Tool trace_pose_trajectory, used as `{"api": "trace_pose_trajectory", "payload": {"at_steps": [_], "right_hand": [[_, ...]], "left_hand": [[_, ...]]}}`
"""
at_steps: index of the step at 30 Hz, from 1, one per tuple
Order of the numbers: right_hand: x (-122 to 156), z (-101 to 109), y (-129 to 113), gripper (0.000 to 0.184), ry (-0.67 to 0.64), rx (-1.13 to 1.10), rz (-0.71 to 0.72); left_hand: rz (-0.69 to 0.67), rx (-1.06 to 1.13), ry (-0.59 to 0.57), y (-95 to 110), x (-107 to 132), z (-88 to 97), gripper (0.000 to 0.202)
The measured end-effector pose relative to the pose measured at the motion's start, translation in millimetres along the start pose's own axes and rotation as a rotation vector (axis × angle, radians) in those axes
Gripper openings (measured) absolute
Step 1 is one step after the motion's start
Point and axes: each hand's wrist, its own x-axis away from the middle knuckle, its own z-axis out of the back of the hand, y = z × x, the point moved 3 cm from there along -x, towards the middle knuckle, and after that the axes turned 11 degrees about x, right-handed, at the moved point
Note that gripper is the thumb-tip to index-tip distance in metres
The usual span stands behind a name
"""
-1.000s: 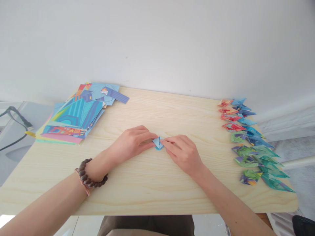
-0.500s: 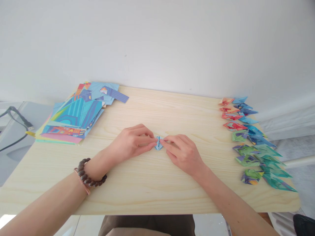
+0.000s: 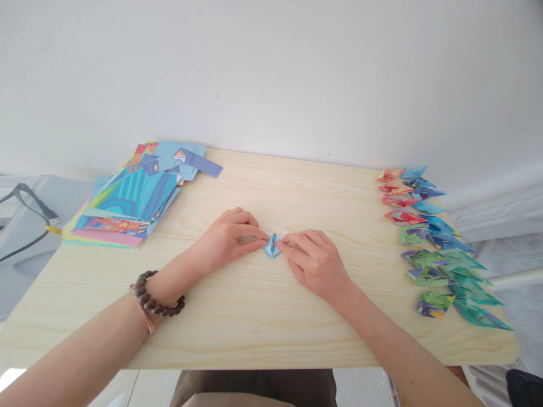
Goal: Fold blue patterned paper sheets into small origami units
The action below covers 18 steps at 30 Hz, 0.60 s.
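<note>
A small folded piece of light blue origami paper point(image 3: 272, 249) lies on the wooden tabletop between my hands, its point facing me and a darker strip running down its middle. My left hand point(image 3: 233, 237) pinches its left edge with thumb and fingertips. On the other side my right hand point(image 3: 311, 255) has its fingertips closed on the right edge, thumb tucked below. The fingertips cover both side corners of the paper. A dark bead bracelet circles my left wrist.
Loose patterned paper sheets point(image 3: 139, 189) are heaped at the table's back left. Folded origami pieces point(image 3: 428, 257) in red, blue and green stand in rows along the right edge. A white wall point(image 3: 271, 79) rises behind the table point(image 3: 237, 333). A black cable point(image 3: 36, 206) hangs at the left.
My left hand has shifted slightly left. The middle of the folded paper has spread, showing a wider dark strip between its sides. My right hand has barely moved.
</note>
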Motion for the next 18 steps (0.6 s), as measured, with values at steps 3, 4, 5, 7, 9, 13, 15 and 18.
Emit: {"api": "trace_pose_trajectory", "payload": {"at_steps": [3,4,5,7,9,13,15,18], "right_hand": [[0,1,-1,0.028,-0.002,0.002,0.01],[0,1,-2,0.029,-0.004,-0.001,0.012],[0,1,-2,0.029,-0.006,-0.005,0.013],[0,1,-2,0.029,-0.011,-0.013,0.013],[0,1,-2,0.03,-0.015,-0.016,0.011],[0,0,-2,0.031,-0.017,-0.033,0.012],[0,0,-2,0.032,-0.014,-0.062,-0.008],[-2,0,0,0.032,-0.021,-0.126,-0.079]], "left_hand": [[-0.01,-0.036,0.017,3,1,-1.9,0.019],[-0.007,-0.053,0.031,4,1,-2.7,0.021],[0.0,-0.072,0.046,6,2,-3.6,0.022],[0.011,-0.109,0.064,7,2,-5.3,0.023],[0.015,-0.139,0.066,9,3,-6.6,0.023],[0.032,-0.147,0.047,11,4,-7.2,0.022],[0.056,-0.122,0.036,11,4,-6.9,0.023],[0.087,-0.075,0.022,9,3,-6.3,0.027]]}}
